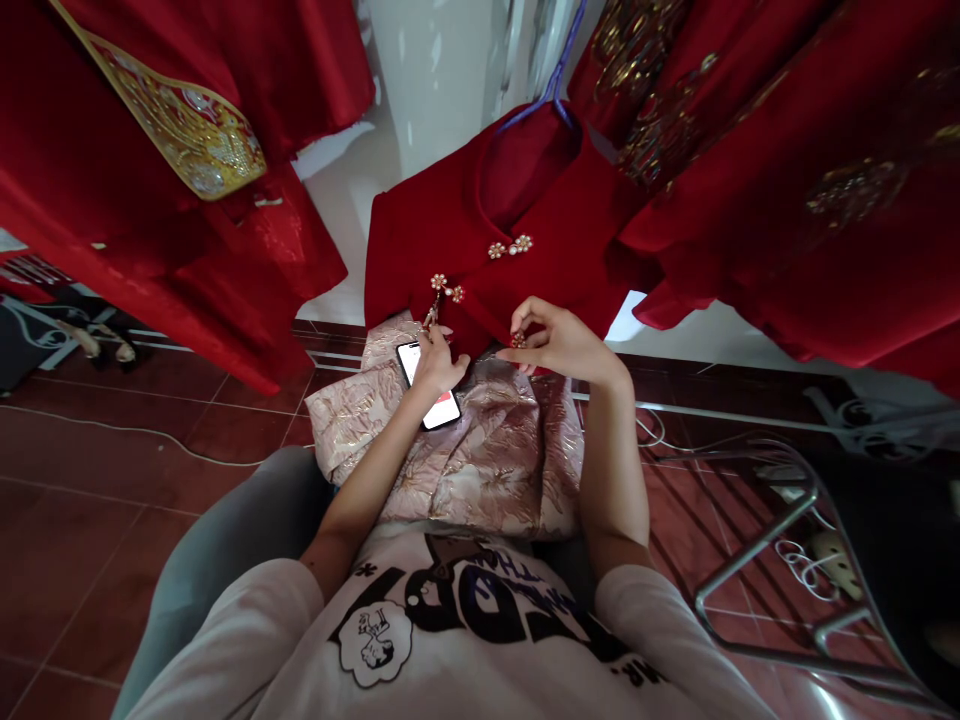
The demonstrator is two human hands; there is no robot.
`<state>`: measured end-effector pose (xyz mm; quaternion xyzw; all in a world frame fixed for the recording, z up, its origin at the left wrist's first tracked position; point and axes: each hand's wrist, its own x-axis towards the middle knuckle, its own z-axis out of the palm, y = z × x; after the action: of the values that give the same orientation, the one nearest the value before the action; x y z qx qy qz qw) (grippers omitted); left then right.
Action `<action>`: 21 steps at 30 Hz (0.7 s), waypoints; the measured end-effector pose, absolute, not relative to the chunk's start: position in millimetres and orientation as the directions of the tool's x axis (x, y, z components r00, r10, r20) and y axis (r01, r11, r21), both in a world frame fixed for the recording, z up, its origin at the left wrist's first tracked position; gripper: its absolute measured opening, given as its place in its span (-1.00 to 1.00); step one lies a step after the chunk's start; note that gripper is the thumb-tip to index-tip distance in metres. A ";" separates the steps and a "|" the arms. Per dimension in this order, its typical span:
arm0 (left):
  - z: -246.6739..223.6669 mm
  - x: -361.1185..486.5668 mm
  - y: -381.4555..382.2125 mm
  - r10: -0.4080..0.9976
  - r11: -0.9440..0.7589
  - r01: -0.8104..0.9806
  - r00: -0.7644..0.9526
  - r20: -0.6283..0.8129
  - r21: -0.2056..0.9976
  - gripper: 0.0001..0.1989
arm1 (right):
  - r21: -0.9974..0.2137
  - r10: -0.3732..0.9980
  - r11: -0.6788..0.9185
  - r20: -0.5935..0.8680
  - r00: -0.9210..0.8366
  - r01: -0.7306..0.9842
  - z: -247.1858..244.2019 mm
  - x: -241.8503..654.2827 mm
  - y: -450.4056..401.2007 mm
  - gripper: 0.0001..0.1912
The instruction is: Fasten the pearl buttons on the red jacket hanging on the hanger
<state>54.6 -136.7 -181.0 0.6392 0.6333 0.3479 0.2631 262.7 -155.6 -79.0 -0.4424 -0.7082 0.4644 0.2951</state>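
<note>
A dark red jacket (442,225) hangs in front of me on a purple hanger (553,85). Pearl-and-gold flower fasteners (521,243) sit along its front, and a short beaded strand dangles near the left one. My right hand (559,345) pinches a small beaded flower fastener (517,340) at the jacket's lower edge. Over a lit phone (442,412) lies my left hand (441,365), thumb apart and fingers stretched toward the beaded strand; whether they touch it I cannot tell. The phone rests on pink-gold brocade fabric (487,460) across my lap.
Red garments (285,60) hang at the left, one with a gold beaded panel (199,140). More embellished red clothes (810,170) hang at the right. A metal-framed chair (765,540) stands lower right. A cable (180,440) crosses the tiled floor (82,500).
</note>
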 end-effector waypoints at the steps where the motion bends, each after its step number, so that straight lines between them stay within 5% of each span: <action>1: -181.8 54.3 -136.4 0.992 -0.059 0.621 -0.048 0.113 0.782 -0.53 | -0.917 0.900 0.185 0.014 -0.436 0.352 -78.8 263.0 -155.9 -0.40; 13: -189.5 57.1 -127.2 0.996 -0.026 0.502 -0.059 0.064 0.864 -0.67 | -0.935 0.891 0.229 0.089 -0.445 0.270 -73.8 253.6 -156.0 -0.56; 21: -178.3 51.4 -123.6 0.980 -0.113 0.366 -0.112 0.165 0.924 -0.78 | -0.921 0.887 0.294 0.162 -0.433 0.256 -126.6 218.3 -124.3 -0.77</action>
<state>51.4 -123.6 -178.3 0.5804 0.5799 0.4688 0.3273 218.3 -124.3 -126.6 -0.3961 -0.7213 0.4431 0.3556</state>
